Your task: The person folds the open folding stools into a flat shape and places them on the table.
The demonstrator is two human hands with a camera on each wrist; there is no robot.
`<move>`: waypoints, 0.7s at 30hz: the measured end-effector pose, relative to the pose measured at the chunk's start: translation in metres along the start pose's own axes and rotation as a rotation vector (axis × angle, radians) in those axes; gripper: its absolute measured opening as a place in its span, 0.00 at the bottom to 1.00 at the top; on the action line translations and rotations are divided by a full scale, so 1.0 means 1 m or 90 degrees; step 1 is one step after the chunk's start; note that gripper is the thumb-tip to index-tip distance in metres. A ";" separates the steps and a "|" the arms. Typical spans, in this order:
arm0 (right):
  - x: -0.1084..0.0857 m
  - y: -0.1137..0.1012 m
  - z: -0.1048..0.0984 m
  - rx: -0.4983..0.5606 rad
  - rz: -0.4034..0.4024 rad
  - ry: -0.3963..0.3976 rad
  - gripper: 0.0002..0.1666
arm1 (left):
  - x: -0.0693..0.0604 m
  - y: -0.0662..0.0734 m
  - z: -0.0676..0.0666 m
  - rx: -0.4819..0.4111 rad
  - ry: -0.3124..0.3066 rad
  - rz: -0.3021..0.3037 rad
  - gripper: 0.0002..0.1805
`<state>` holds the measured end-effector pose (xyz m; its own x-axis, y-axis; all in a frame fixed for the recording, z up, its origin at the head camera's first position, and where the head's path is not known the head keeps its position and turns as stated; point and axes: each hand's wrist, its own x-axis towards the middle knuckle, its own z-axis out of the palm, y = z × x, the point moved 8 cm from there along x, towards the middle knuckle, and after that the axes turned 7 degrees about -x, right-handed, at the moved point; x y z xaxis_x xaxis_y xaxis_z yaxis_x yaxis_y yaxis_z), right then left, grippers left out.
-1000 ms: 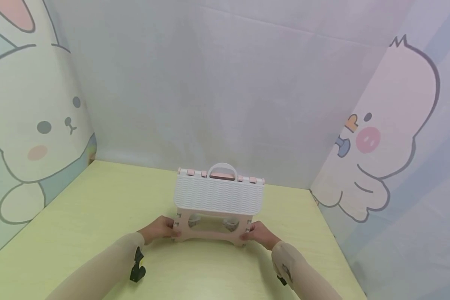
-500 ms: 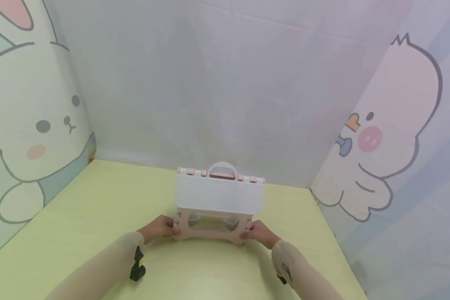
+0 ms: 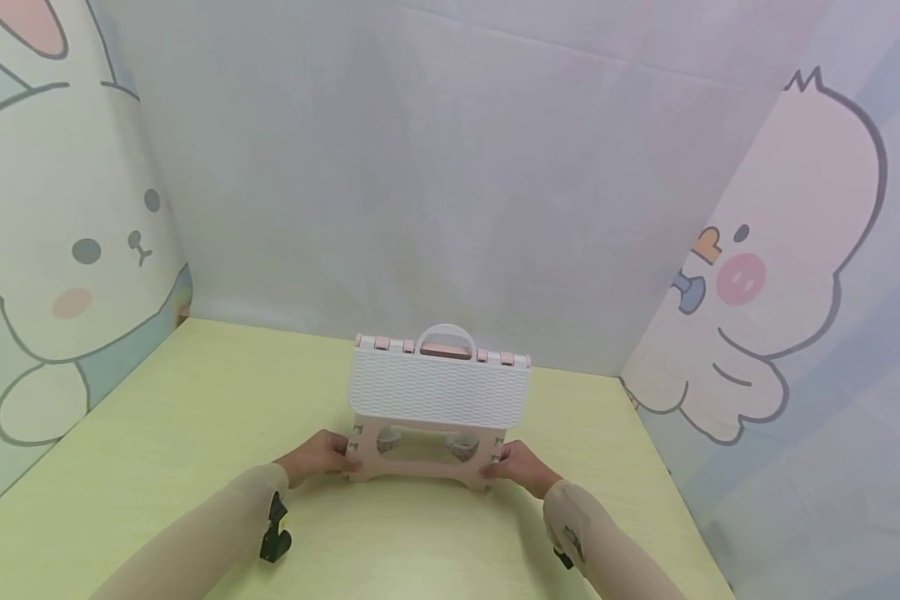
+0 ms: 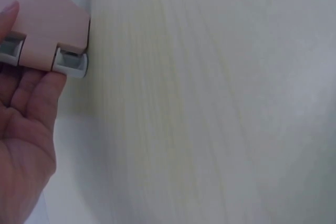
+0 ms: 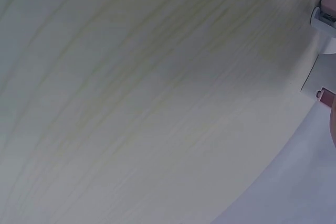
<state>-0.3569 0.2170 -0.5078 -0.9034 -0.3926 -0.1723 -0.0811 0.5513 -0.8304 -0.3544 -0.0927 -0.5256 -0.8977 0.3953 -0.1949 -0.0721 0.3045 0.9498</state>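
Note:
A folding stool point(image 3: 438, 387) in pale pink and white stands upright on the table, with a white woven-texture panel towards me and an arched handle point(image 3: 447, 331) on top. My left hand point(image 3: 317, 457) grips the left side of its pink leg frame. In the left wrist view, the thumb lies over the pink frame point(image 4: 44, 11) and the fingers curl beneath its hinged edge. My right hand point(image 3: 525, 467) holds the frame's right side low down, the thumb on its front. Only a sliver of that hand shows in the right wrist view, beside the stool's hinged feet point(image 5: 321, 74).
The pale yellow wood-grain table point(image 3: 217, 400) spreads around the stool. Behind it hangs a grey-white cloth wall point(image 3: 420, 183). Printed cloth panels flank the table, a rabbit point(image 3: 67, 208) on the left and a duck point(image 3: 795, 225) on the right. Black wrist mounts show at both sleeves.

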 end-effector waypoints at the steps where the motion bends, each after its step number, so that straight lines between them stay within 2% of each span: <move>1: 0.000 0.000 0.000 0.001 0.002 0.001 0.16 | 0.000 0.000 0.000 -0.002 0.000 -0.001 0.13; 11: -0.003 -0.001 -0.001 -0.007 0.005 0.008 0.16 | 0.000 -0.001 0.001 -0.003 -0.003 -0.003 0.14; 19: -0.001 0.000 -0.001 0.001 0.002 0.003 0.16 | -0.002 0.000 0.000 0.001 0.023 -0.023 0.13; 21: -0.005 -0.010 -0.001 0.007 -0.002 0.001 0.16 | -0.002 0.000 0.000 0.002 0.026 -0.026 0.13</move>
<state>-0.3518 0.2139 -0.4983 -0.9038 -0.3931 -0.1690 -0.0794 0.5422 -0.8365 -0.3525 -0.0941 -0.5254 -0.9113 0.3465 -0.2225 -0.1069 0.3228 0.9404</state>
